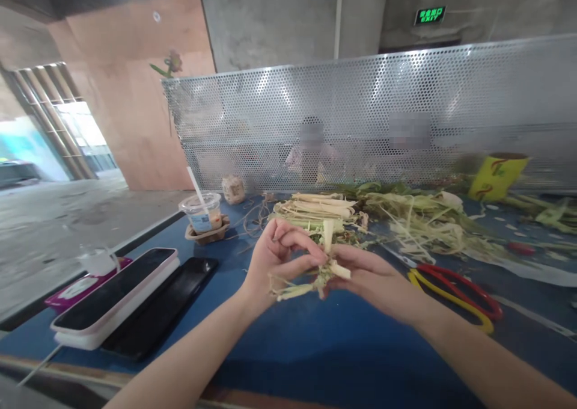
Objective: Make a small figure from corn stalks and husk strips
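Holding one husk bundle (326,270), two hands (282,254) (369,273), one cup (201,216)

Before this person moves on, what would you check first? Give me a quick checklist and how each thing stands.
1. Plant piece held: ok. The left grip and right grip are both at it.
2. Loose ends tucked in: not ok. A pale strip sticks out to the left.
3. Scissors out of the way: ok. They lie on the blue tabletop to the right, in neither grip.
4. Scissor blades closed: cannot tell. They are too blurred.
5. Drink cup apart from the work: ok. It stands at the left in a cardboard holder.
6. Black phone clear of both grips: ok. It lies flat at the left.
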`<state>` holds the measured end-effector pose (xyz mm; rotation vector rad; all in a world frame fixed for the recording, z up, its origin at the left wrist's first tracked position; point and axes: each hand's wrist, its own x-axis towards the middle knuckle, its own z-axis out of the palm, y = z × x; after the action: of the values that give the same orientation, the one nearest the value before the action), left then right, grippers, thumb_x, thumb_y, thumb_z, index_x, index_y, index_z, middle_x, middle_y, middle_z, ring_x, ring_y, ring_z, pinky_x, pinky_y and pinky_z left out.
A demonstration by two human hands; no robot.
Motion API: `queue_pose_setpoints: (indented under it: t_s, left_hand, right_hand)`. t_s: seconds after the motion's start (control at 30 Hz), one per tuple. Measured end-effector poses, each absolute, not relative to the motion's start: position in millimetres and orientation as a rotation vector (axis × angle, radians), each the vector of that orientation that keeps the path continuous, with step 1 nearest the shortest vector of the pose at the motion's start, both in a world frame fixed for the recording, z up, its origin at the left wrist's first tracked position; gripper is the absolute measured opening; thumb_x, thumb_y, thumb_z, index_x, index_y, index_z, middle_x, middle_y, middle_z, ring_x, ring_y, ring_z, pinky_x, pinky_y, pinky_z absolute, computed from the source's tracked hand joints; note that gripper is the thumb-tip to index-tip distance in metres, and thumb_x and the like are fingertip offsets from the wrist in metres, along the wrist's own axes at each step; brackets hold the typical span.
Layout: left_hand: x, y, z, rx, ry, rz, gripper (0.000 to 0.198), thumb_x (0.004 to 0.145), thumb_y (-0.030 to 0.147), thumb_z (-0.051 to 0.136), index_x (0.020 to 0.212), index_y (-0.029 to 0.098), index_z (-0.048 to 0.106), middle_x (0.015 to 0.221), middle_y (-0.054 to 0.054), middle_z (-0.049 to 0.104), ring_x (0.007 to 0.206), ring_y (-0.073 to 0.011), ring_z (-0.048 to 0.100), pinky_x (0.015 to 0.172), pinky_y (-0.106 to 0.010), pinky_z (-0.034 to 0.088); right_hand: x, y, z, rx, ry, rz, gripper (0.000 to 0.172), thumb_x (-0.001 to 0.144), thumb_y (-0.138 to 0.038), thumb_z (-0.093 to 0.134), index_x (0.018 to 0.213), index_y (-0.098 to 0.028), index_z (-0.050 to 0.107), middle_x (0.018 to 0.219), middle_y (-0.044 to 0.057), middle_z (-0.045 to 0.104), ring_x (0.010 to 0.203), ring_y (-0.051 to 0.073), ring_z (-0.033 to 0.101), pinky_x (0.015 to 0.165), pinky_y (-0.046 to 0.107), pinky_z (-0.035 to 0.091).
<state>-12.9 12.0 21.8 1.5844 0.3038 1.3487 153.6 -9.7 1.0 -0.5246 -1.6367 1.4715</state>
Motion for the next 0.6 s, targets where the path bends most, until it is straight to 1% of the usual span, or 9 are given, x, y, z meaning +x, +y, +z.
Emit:
queue_pose_setpoints:
  t_s: [0.1,0.17,0.27,0.33,0.4,0.5,0.6]
  left_hand:
    - [-14.1,16.0,20.2,1.673,0.374,1.406,0.048,0.062,0.009,0.07,0.067,0.022,0.025,0.058,0.004,0.065,0.067,-0.0127,0.055,0.064,-0.029,0.039]
    - [-15.1,16.8,19.1,1.709,0.401,1.394,0.047,0.063,0.011,0.07,0.068,0.022,0.025,0.059,0.003,0.065,0.068,-0.0134,0.055,0.066,-0.03,0.039]
    - [-16.6,15.4,18.1,1.763,0.456,1.362,0.044,0.066,0.009,0.067,0.07,0.022,0.026,0.062,0.003,0.065,0.072,-0.0137,0.057,0.071,-0.032,0.039]
    - [-17.5,14.0,18.6,1.794,0.478,1.35,0.043,0.067,0.008,0.067,0.07,0.022,0.026,0.063,0.003,0.065,0.072,-0.0136,0.057,0.074,-0.033,0.039]
    - [-18.0,13.3,19.6,1.782,0.486,1.341,0.042,0.068,0.009,0.066,0.07,0.022,0.026,0.064,0.003,0.065,0.072,-0.0137,0.058,0.074,-0.033,0.039]
    - [-17.9,13.5,20.4,1.736,0.466,1.28,0.041,0.069,0.009,0.065,0.07,0.021,0.026,0.067,0.002,0.063,0.069,-0.0123,0.057,0.069,-0.03,0.04]
    - [-17.9,14.9,19.5,1.646,0.423,1.162,0.033,0.071,0.016,0.063,0.072,0.02,0.031,0.071,0.001,0.058,0.067,-0.0099,0.052,0.063,-0.026,0.039]
  right_hand:
    - [151.9,-11.5,1.8,-0.549,-1.615,1.408,0.018,0.085,-0.029,0.047,0.093,-0.02,0.061,0.085,0.003,0.057,0.074,0.012,0.055,0.071,0.03,0.047]
    - [151.6,-12.1,2.9,-0.564,-1.576,1.398,0.019,0.085,-0.031,0.047,0.089,-0.019,0.062,0.083,0.003,0.058,0.074,0.012,0.055,0.068,0.029,0.047]
    - [152.8,-12.5,5.1,-0.606,-1.585,1.407,0.019,0.084,-0.031,0.049,0.088,-0.019,0.062,0.081,0.003,0.06,0.073,0.011,0.055,0.07,0.027,0.046]
    - [154.8,-12.8,6.4,-0.675,-1.613,1.357,0.015,0.081,-0.03,0.054,0.087,-0.019,0.062,0.078,0.002,0.061,0.07,0.009,0.055,0.071,0.025,0.046]
    - [157.1,-13.1,7.6,-0.78,-1.594,1.274,0.016,0.076,-0.03,0.06,0.089,-0.02,0.06,0.076,0.0,0.061,0.068,0.009,0.055,0.069,0.024,0.046]
    - [158.9,-14.7,9.8,-0.91,-1.546,1.148,0.024,0.07,-0.032,0.065,0.09,-0.02,0.058,0.076,0.0,0.06,0.068,0.01,0.057,0.067,0.024,0.048]
    - [157.7,-18.0,12.1,-0.98,-1.614,0.945,0.024,0.068,-0.033,0.066,0.086,-0.019,0.058,0.079,0.001,0.06,0.07,0.012,0.057,0.066,0.025,0.049]
